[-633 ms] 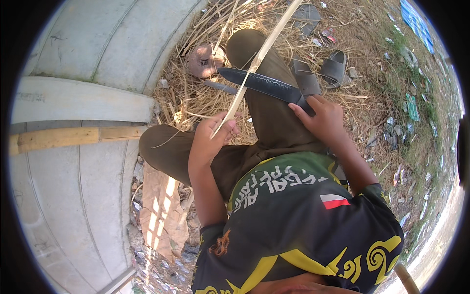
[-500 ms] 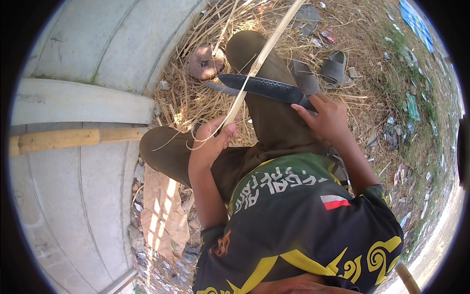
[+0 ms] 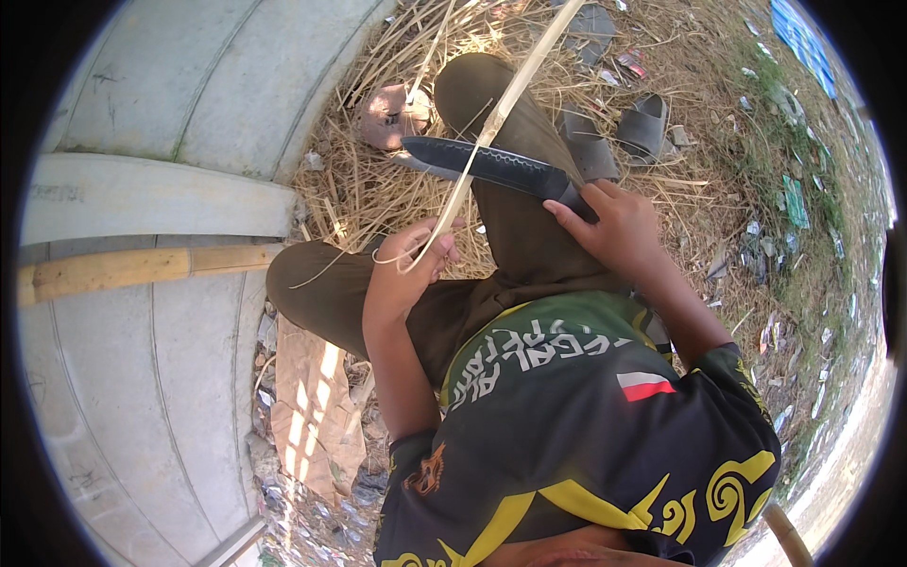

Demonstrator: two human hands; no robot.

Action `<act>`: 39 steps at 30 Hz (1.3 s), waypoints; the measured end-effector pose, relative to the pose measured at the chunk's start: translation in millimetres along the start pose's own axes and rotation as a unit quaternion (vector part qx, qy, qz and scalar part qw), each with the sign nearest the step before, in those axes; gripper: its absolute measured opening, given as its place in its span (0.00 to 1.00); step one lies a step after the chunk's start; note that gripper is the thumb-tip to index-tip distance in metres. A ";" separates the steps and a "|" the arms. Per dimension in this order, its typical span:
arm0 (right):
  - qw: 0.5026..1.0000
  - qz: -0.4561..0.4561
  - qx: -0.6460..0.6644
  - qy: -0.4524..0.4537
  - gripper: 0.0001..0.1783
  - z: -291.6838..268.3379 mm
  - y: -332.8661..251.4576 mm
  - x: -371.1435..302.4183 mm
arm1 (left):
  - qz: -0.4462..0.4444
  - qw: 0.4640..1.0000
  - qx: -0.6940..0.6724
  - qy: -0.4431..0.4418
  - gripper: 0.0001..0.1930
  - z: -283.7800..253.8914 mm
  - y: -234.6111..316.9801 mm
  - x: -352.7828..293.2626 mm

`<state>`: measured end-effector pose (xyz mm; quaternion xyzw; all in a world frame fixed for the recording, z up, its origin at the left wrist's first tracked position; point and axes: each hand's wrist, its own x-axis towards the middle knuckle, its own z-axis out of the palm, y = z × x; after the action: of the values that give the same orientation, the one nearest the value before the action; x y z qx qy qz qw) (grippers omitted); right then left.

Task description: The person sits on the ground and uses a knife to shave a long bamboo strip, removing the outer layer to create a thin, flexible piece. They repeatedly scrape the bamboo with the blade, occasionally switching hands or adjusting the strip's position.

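A long pale bamboo strip (image 3: pixel 518 88) runs slantwise across my lap and out past the upper edge. My left hand (image 3: pixel 413 261) is closed round its lower end, where a thin shaving curls over the fingers. My right hand (image 3: pixel 612 225) grips the dark handle of a large knife (image 3: pixel 505 168) with a broad black blade. The blade lies across the strip above my right thigh, its tip pointing left. Where edge and strip meet, the contact is too small to make out exactly.
Bamboo shavings (image 3: pixel 350 194) litter the ground before me, around a round reddish block (image 3: pixel 389 117). Grey sandals (image 3: pixel 643 128) lie beyond my right knee. A pale panelled wall (image 3: pixel 123 350) and a bamboo pole (image 3: pixel 142 272) are close on my left. Scraps of litter (image 3: pixel 756 255) lie to the right.
The knife and my right hand have shifted slightly to the left, so the tip reaches further past the strip. My left hand stays closed on the strip in nearly the same place.
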<state>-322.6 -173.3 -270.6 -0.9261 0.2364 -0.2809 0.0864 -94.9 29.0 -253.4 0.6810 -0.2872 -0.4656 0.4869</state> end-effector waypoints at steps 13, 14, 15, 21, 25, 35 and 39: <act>0.999 0.026 -0.003 0.022 0.29 11.4 9.3 18.1 | -0.043 0.998 -0.039 0.007 0.15 2.5 5.1 4.9; 0.999 0.044 0.002 0.016 0.29 11.5 4.7 17.2 | -0.044 0.998 -0.045 0.008 0.15 3.8 5.5 7.6; 0.990 0.115 0.057 -0.050 0.29 6.0 -0.4 21.5 | -0.037 0.998 -0.044 0.007 0.15 2.9 6.6 8.6; 0.989 0.066 0.059 -0.118 0.29 -15.1 -16.6 30.9 | -0.047 0.996 -0.081 0.005 0.16 2.0 12.3 4.7; 0.998 -0.056 -0.001 0.016 0.29 -0.6 -17.1 25.9 | -0.067 0.996 -0.059 -0.009 0.17 -1.7 -0.7 1.8; 0.998 0.039 -0.004 -0.045 0.30 10.4 -9.7 33.8 | -0.032 0.990 0.121 0.057 0.20 11.6 1.5 -25.3; 0.996 0.042 -0.004 -0.073 0.30 7.7 -14.8 36.1 | 0.000 0.994 0.069 0.087 0.22 22.8 -25.8 -22.6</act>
<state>-286.1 -177.7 -255.3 -0.9336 0.2695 -0.2080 0.1117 -126.5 48.4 -271.4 0.7510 -0.2751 -0.3836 0.4617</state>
